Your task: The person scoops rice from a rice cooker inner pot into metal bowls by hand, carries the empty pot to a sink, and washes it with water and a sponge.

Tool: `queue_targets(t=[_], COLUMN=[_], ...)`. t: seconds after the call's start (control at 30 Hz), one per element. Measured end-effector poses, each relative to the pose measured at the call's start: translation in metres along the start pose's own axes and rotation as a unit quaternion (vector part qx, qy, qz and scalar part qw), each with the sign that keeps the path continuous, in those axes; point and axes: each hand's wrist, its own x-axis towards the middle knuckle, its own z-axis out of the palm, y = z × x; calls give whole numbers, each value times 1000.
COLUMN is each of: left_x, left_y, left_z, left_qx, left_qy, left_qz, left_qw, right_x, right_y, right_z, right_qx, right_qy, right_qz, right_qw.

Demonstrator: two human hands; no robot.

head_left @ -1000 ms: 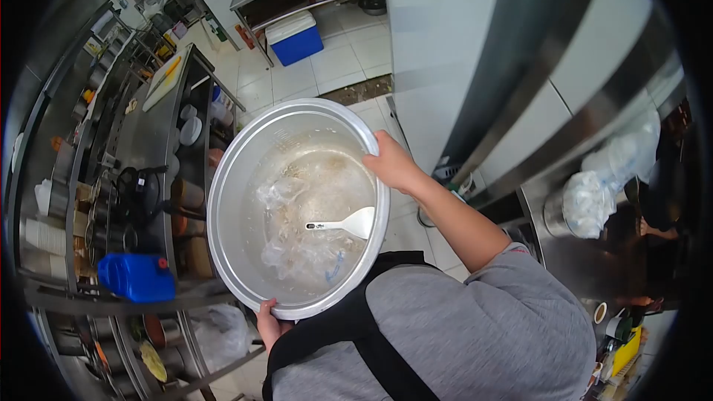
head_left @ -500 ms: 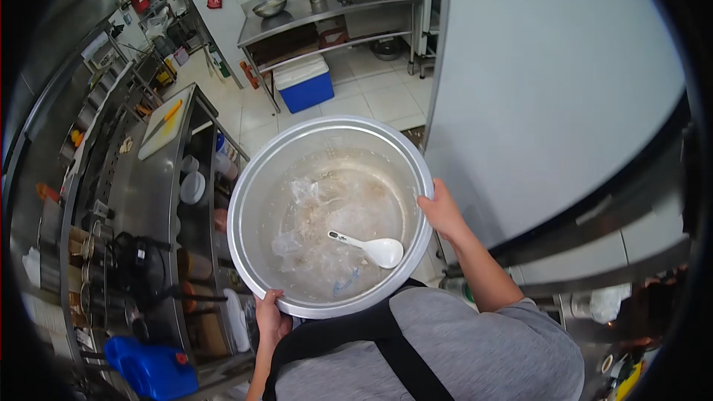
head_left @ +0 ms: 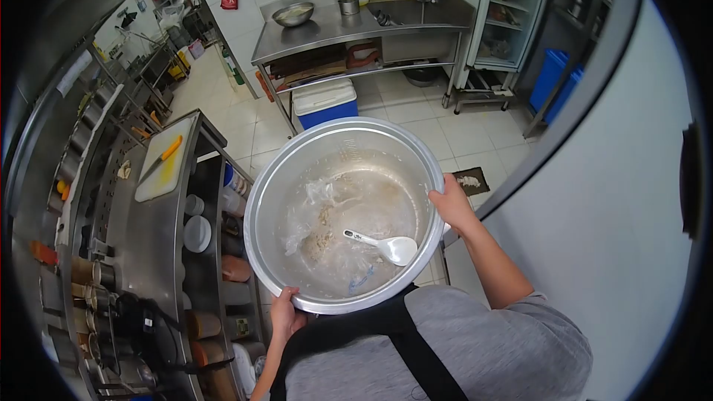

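Hands [head_left: 285,312] grip the pot [head_left: 252,215] (at opposite sides).

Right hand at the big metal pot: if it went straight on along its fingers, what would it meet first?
The big metal pot, whose rim the right hand is touching; exactly where the hidden fingertips would press is unclear.

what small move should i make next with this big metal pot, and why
Probably slide the left hand a little farther up the left side of the metal pot. Its grip is at the near-left rim while the right hand holds the right side, so the far left looks unsupported, and the white spoon inside might slide if it tips.
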Motion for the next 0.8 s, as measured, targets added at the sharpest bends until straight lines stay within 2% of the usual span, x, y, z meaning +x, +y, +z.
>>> queue_targets(t=[0.13, 0.27, 0.37, 0.4, 0.47, 0.6, 0.63, 0.73, 0.8], left_x=[77, 178, 244, 263, 294, 366, 386, 447, 483], left_y=[9, 20, 56, 45, 75, 108, 99, 112, 117], left_z=[53, 86, 153, 214, 265, 344, 365, 415, 444], left_qx=[-24, -2, -10, 17, 31, 69, 98, 130, 142], left_qy=[-15, -39, -71, -62, -115, -137, -122, -160, -175], left_qz=[-21, -43, -86, -87, -86, -88, -80, -77, -72], left_qw=[999, 998, 994, 994, 989, 984, 984, 975, 972], right_x=[86, 162, 226, 275, 309, 354, 383, 425, 462], right_y=[4, 2, -3, 32, 16, -9, 23, 35, 35], right_z=[7, 18, 11, -23, -40, -50, -52, -51, -47], right_qx=[-38, -7, 27, 37, 12, 77, 95, 128, 191], right_qy=[3, 36, 66, 53, 109, 166, 151, 198, 231], right_qz=[17, 23, 35, 60, 51, 92, 112, 106, 62], right_qw=[999, 999, 997, 996, 993, 979, 978, 966, 952])
